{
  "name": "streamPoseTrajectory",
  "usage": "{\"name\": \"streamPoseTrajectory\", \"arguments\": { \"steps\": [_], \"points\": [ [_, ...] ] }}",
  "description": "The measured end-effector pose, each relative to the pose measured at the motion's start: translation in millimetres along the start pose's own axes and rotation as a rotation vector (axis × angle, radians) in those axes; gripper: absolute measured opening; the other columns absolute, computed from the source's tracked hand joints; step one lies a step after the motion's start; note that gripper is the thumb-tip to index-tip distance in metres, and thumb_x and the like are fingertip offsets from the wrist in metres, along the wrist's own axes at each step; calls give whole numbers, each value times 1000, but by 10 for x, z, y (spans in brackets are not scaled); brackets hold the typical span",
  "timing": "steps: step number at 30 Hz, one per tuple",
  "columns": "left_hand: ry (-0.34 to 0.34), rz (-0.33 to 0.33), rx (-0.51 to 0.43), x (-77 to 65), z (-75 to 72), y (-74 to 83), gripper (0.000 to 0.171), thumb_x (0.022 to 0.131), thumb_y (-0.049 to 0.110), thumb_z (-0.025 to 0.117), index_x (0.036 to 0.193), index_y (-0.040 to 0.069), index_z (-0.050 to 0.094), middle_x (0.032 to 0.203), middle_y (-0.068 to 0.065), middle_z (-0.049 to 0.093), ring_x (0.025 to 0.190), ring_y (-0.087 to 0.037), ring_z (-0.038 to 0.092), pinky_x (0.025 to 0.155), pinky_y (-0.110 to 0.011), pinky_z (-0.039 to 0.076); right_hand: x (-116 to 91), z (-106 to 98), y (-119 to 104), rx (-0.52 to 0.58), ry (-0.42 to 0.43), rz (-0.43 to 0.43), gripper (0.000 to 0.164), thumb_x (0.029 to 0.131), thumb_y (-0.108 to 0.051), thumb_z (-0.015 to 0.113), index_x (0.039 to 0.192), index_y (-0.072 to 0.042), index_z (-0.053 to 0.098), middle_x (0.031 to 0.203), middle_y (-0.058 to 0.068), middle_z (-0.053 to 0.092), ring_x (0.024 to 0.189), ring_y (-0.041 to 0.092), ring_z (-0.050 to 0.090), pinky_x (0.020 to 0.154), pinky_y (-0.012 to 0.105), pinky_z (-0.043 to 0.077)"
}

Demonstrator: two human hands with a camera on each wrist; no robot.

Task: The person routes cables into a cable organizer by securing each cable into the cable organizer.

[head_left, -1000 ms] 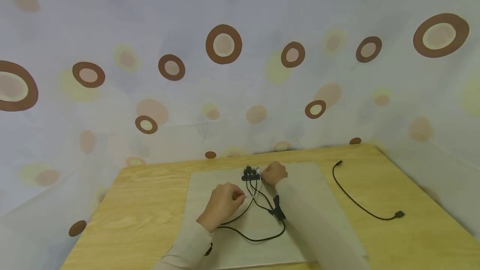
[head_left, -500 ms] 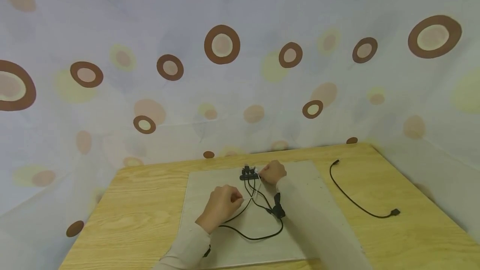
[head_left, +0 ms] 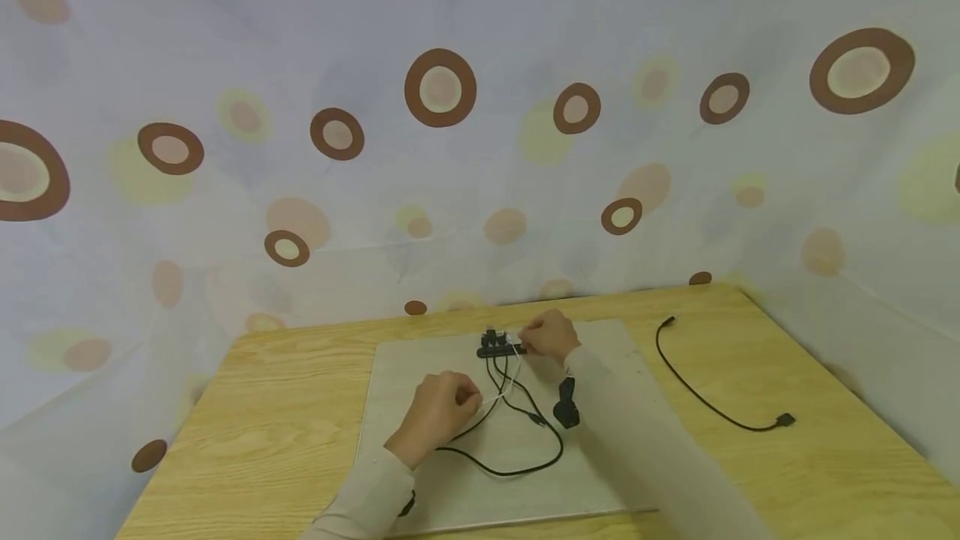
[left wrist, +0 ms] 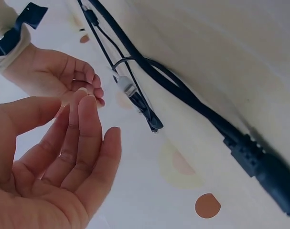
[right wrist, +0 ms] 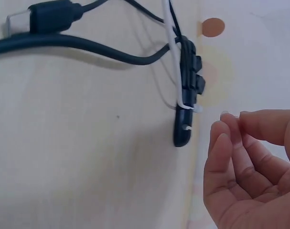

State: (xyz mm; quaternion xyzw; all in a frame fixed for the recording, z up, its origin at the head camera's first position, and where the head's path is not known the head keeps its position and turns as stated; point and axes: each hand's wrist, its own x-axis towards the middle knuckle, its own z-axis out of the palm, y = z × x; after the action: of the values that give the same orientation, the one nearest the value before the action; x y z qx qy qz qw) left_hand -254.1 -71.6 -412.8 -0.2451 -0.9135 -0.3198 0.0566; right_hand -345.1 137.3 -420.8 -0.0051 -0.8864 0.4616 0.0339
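A black cable clip strip sits near the back of a pale board, with several black plugs and a white one standing along it. From it a white cable curves toward my left hand, whose thumb and fingertips pinch its free stretch in the head view. My right hand is just beyond the strip's right end, fingers loosely curled and thumb tip against the fingers, with nothing visible between them. The right wrist view shows a small gap between these fingertips and the strip.
Black cables loop over the pale board, one ending in a USB plug. A separate black cable with a connector lies on the wooden table at right. A dotted curtain hangs behind.
My right hand has lifted slightly up and away from the strip's right end. My left hand has shifted slightly left with the white cable, and the view has turned a little.
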Motion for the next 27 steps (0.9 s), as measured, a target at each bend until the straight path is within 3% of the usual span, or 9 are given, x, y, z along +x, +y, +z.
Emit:
{"name": "streamPoseTrajectory", "arguments": {
  "steps": [5, 10, 14, 20, 27],
  "points": [
    [50, 48, -36, -39, -38, 47, 15, 86, 16, 56, 83, 8, 69, 71, 4, 64, 64, -6, 56, 59, -23, 44, -42, -226, -85, 109, -43, -2, 20, 84, -10, 58, 95, 6, 64, 76, 11, 66, 67, 20, 63, 60, 26, 52],
    [21, 77, -206, -96, -9, 125, 17, 89, 19, 54, 84, 12, 68, 78, 1, 66, 69, -7, 60, 64, -22, 47, -87, -569, -82, 112, -54, -14, 24, 87, -14, 56, 100, 6, 62, 84, 13, 65, 75, 23, 63, 66, 28, 51],
    [-14, 90, -363, -141, 69, 257, 23, 91, 22, 50, 87, 9, 68, 82, -4, 67, 74, -9, 63, 67, -21, 48, -139, -879, -44, 68, -46, -41, 26, 88, -16, 54, 102, 6, 60, 89, 17, 64, 79, 26, 62, 70, 32, 51],
    [-99, 26, -564, -220, 192, 476, 27, 93, 27, 46, 94, 10, 68, 93, -3, 67, 88, -11, 62, 76, -22, 47, -249, -1298, 0, -56, -4, -82, 26, 89, -17, 53, 99, 4, 62, 88, 18, 65, 80, 30, 62, 69, 34, 51],
    [-223, 50, -744, -279, 335, 651, 32, 95, 24, 42, 104, 2, 64, 103, -10, 64, 96, -19, 60, 78, -26, 49, -338, -1700, 145, -131, 40, -90, 28, 89, -15, 51, 101, 9, 60, 88, 19, 64, 71, 18, 61, 69, 35, 50]
  ]
}}
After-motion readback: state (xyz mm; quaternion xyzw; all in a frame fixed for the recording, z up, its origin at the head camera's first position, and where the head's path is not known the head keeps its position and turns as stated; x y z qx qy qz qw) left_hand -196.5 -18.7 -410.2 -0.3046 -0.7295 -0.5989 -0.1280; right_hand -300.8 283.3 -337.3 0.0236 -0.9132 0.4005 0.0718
